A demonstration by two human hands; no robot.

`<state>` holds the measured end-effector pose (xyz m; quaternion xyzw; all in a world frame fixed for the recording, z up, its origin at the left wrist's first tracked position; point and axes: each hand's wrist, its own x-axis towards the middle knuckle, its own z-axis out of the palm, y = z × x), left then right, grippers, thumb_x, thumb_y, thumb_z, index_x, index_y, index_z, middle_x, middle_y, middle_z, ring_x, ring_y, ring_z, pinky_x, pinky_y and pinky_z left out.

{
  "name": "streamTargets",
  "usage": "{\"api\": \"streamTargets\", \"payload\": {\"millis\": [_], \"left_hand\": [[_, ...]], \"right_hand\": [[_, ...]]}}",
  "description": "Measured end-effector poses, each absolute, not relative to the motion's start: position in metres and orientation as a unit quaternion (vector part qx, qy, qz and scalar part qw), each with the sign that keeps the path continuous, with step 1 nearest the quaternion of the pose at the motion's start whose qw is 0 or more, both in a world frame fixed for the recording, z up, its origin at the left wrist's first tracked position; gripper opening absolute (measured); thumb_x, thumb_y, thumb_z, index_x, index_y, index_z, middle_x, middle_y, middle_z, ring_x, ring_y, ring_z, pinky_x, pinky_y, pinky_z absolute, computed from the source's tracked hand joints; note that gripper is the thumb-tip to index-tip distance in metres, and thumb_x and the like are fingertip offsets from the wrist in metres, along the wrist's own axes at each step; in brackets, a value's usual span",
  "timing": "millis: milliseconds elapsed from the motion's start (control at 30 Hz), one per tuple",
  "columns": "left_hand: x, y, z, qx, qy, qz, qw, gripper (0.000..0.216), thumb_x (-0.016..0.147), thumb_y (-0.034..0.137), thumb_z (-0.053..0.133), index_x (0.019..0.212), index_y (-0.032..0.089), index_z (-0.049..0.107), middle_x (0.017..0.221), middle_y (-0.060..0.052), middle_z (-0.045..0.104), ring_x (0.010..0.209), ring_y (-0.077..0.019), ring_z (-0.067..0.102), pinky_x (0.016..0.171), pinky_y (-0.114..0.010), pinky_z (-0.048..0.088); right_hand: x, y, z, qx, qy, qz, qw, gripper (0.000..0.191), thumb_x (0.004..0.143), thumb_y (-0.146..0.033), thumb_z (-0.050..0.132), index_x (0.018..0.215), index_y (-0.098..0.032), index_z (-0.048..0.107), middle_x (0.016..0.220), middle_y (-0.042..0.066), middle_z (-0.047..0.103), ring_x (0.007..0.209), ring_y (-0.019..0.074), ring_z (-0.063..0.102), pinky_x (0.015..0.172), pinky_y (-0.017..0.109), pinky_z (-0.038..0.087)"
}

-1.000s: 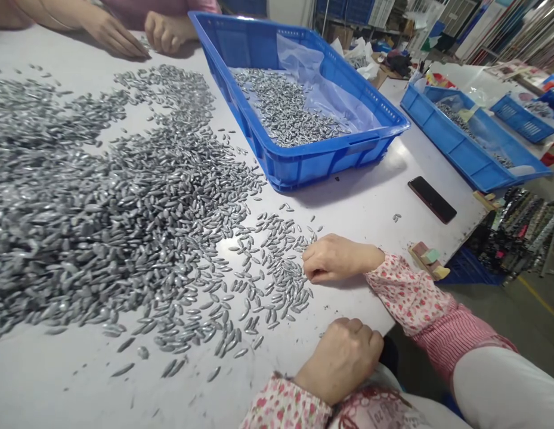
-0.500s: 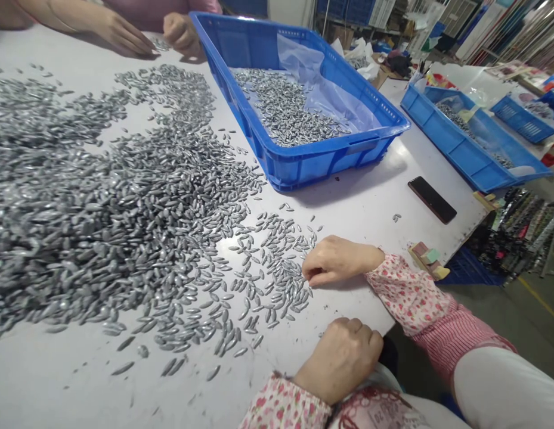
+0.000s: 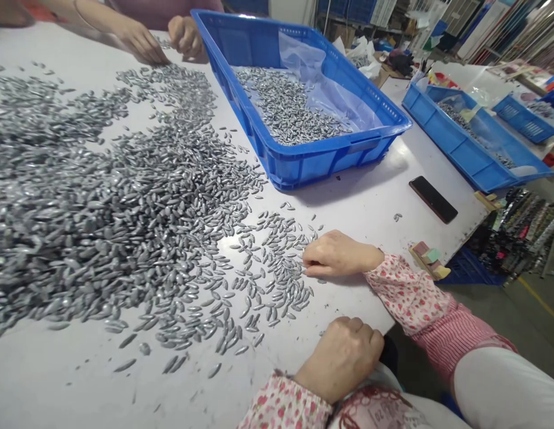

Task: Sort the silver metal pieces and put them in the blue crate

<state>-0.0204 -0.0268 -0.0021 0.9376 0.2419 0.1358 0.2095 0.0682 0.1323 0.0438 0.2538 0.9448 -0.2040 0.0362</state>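
A wide heap of small silver oval pieces (image 3: 102, 196) covers the white table (image 3: 361, 202). My right hand (image 3: 334, 255) rests on the table at the heap's right fringe, fingers curled and pressed together at the loose pieces; what they pinch is too small to see. My left hand (image 3: 343, 356) is a closed fist at the table's near edge, over a bag in my lap; I cannot see what it holds, if anything. Both arms wear floral sleeves.
A blue crate (image 3: 303, 167) lined with clear plastic holds more silver pieces behind the heap. A black phone (image 3: 433, 199) lies at the right. Further blue crates (image 3: 469, 149) stand at the far right. Another person's hands (image 3: 164, 39) work at the table's far side.
The other person's hands have shifted right and nearer along the far edge. My right hand has crept slightly up and left at the pieces; my left fist has stayed put.
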Motion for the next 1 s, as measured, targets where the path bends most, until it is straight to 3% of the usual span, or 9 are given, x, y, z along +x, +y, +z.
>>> {"api": "streamTargets", "payload": {"millis": [100,233,367,567,1000], "left_hand": [[-0.02,-0.027,-0.003,0.937,0.243,0.14,0.21,0.013,0.094,0.016,0.06,0.086,0.017,0.05,0.08,-0.001,0.062,0.071,-0.02,0.06,0.058,-0.033,0.045],[-0.02,-0.028,-0.005,0.936,0.242,0.142,0.211,0.013,0.093,0.016,0.06,0.086,0.017,0.05,0.079,-0.001,0.063,0.07,-0.0205,0.06,0.059,-0.033,0.046],[-0.019,-0.027,-0.005,0.936,0.243,0.142,0.213,0.013,0.094,0.016,0.059,0.086,0.017,0.05,0.079,0.0,0.063,0.069,-0.0205,0.06,0.058,-0.033,0.046],[-0.019,-0.029,-0.006,0.935,0.246,0.154,0.202,0.015,0.093,0.017,0.061,0.084,0.017,0.049,0.076,0.0,0.062,0.067,-0.0199,0.06,0.056,-0.033,0.045],[-0.019,-0.028,-0.004,0.935,0.246,0.143,0.21,0.014,0.095,0.017,0.057,0.085,0.017,0.049,0.078,-0.001,0.062,0.071,-0.0192,0.061,0.059,-0.032,0.045]], "right_hand": [[0.062,0.129,0.043,0.248,0.94,-0.235,-0.007,0.015,0.093,-0.028,0.058,0.084,-0.017,0.065,0.082,0.0,0.064,0.075,0.0132,0.052,0.066,0.026,0.031],[0.052,0.123,0.04,0.122,0.963,-0.235,-0.043,0.02,0.094,-0.037,0.059,0.1,-0.019,0.066,0.097,0.005,0.061,0.091,0.0178,0.049,0.081,0.029,0.036],[0.054,0.128,0.039,0.153,0.966,-0.206,-0.039,0.019,0.096,-0.033,0.056,0.099,-0.017,0.066,0.094,0.006,0.059,0.09,0.019,0.047,0.082,0.031,0.036],[0.062,0.134,0.041,0.18,0.948,-0.255,-0.056,0.012,0.094,-0.024,0.057,0.093,-0.016,0.066,0.09,0.004,0.058,0.089,0.017,0.048,0.08,0.028,0.037],[0.068,0.137,0.036,0.153,0.963,-0.222,-0.017,0.017,0.096,-0.028,0.056,0.085,-0.017,0.062,0.085,0.003,0.059,0.084,0.016,0.048,0.077,0.028,0.036]]}}
